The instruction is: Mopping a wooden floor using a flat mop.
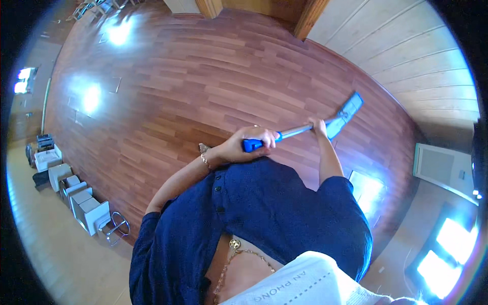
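Observation:
A flat mop with a blue-ended metal pole (296, 131) slants from in front of my body out to the right. My left hand (249, 142) is wrapped round the blue grip (252, 145) at the pole's near end. Farther along, my right hand (318, 126) closes on the pole, close to the head. The flat blue-and-grey mop head (346, 115) lies on or just over the wooden floor; contact cannot be made out. Part of the pole is hidden beneath my fingers.
Brown plank flooring (203, 91) spreads ahead and left. A panelled wall (386, 46) runs along the right, with a wooden door frame (307, 20) at the far side. Several white boxes or cabinets (86, 206) and a metal-framed stool (117, 226) line the left wall. A white cabinet (442, 168) stands right.

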The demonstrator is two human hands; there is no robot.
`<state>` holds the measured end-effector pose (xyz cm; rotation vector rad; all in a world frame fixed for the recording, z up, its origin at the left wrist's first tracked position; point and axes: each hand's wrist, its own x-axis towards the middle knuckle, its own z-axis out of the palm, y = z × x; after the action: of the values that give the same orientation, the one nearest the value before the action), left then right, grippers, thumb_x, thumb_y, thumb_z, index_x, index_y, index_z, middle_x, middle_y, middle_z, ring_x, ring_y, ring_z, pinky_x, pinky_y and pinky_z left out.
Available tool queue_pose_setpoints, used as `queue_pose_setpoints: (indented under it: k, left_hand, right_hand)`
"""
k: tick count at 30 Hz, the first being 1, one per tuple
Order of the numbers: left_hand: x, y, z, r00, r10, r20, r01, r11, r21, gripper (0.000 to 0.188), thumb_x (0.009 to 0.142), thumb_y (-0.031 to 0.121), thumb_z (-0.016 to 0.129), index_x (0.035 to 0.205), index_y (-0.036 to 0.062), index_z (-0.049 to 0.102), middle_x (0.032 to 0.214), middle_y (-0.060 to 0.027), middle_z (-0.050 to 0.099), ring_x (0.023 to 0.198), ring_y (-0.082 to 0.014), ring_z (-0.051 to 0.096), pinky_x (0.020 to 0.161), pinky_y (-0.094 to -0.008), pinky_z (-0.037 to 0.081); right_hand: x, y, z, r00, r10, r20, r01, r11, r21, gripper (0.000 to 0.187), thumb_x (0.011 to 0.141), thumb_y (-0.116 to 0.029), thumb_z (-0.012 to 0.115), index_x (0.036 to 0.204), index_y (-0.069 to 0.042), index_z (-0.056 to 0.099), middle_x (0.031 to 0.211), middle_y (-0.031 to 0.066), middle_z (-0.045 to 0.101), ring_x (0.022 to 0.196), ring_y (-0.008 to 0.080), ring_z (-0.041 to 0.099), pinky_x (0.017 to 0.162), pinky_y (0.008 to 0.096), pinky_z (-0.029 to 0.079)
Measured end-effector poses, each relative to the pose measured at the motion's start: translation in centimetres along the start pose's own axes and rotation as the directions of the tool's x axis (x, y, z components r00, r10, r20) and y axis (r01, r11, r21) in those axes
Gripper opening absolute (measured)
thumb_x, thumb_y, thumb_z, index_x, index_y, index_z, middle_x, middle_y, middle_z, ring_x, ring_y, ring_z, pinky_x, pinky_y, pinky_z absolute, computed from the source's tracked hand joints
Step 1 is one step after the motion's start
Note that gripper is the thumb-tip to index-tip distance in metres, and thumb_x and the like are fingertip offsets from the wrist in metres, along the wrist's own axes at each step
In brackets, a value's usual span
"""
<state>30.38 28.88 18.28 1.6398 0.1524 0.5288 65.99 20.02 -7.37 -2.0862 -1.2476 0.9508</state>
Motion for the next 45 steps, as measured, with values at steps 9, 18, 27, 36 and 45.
queue_pose_setpoints:
  k: [9, 18, 27, 36, 45]
  left_hand:
    - [-0.2, -0.7, 0.7, 0.989, -0.111, 0.099, 0.130, 0.970, -0.206, 0.016, 0.078, -0.002, 0.070, 0.077, 0.0043, 0.055, 0.086, -0.0070, 0.067, 0.095, -0.0212, 0.064, 0.092, -0.0402, 0.048]
    - [-5.2, 8.6, -4.8, 0.991, -0.079, -0.109, 0.065, 0.990, -0.122, 0.013, 0.076, -0.007, 0.070, 0.077, 0.0023, 0.060, 0.081, -0.0091, 0.068, 0.089, -0.0243, 0.068, 0.083, -0.0409, 0.052]
    - [-13.0, 21.2, -7.7, 0.931, 0.346, -0.118, -0.270, 0.867, 0.418, 0.016, 0.075, 0.020, 0.067, 0.065, 0.0136, 0.057, 0.064, -0.0033, 0.066, 0.068, -0.0243, 0.069, 0.061, -0.0350, 0.043]
    - [-15.6, 27.9, -1.1, 0.929, 0.354, -0.105, -0.186, 0.694, 0.695, 0.023, 0.069, 0.020, 0.079, 0.069, 0.0102, 0.058, 0.068, -0.0017, 0.062, 0.061, -0.0199, 0.063, 0.059, -0.0337, 0.044]
    - [-9.7, 22.0, 1.0, 0.911, 0.353, -0.212, -0.077, 0.651, 0.755, 0.030, 0.075, 0.025, 0.074, 0.068, 0.0076, 0.051, 0.066, -0.0101, 0.052, 0.061, -0.0325, 0.053, 0.057, -0.0410, 0.038]
  right_hand:
    - [-12.7, 2.1, 3.1, 0.973, -0.136, -0.187, 0.080, 0.957, -0.279, 0.015, 0.058, -0.014, 0.068, 0.071, -0.012, 0.059, 0.072, 0.0154, 0.060, 0.071, 0.0398, 0.058, 0.061, 0.0465, 0.046]
    - [-12.7, -10.0, 7.3, 0.914, -0.392, -0.108, 0.365, 0.909, -0.203, 0.021, 0.062, -0.022, 0.071, 0.066, -0.012, 0.053, 0.066, 0.0153, 0.058, 0.065, 0.0394, 0.058, 0.054, 0.0483, 0.045]
    - [-9.1, -26.5, 14.2, 0.717, -0.689, 0.102, 0.692, 0.722, 0.016, 0.028, 0.080, -0.030, 0.067, 0.066, -0.011, 0.051, 0.064, 0.0144, 0.056, 0.063, 0.0376, 0.058, 0.055, 0.0488, 0.045]
    - [-8.6, -36.3, 19.7, 0.375, -0.810, 0.451, 0.698, 0.567, 0.437, 0.021, 0.073, -0.020, 0.073, 0.075, -0.008, 0.056, 0.069, 0.0117, 0.057, 0.069, 0.0299, 0.056, 0.061, 0.0399, 0.042]
    - [-11.6, -40.4, 9.2, 0.117, -0.863, 0.492, 0.119, 0.504, 0.855, 0.106, 0.066, -0.039, 0.080, 0.148, -0.008, 0.021, 0.139, 0.0148, 0.042, 0.129, 0.0262, 0.040, 0.110, 0.0406, 0.028]
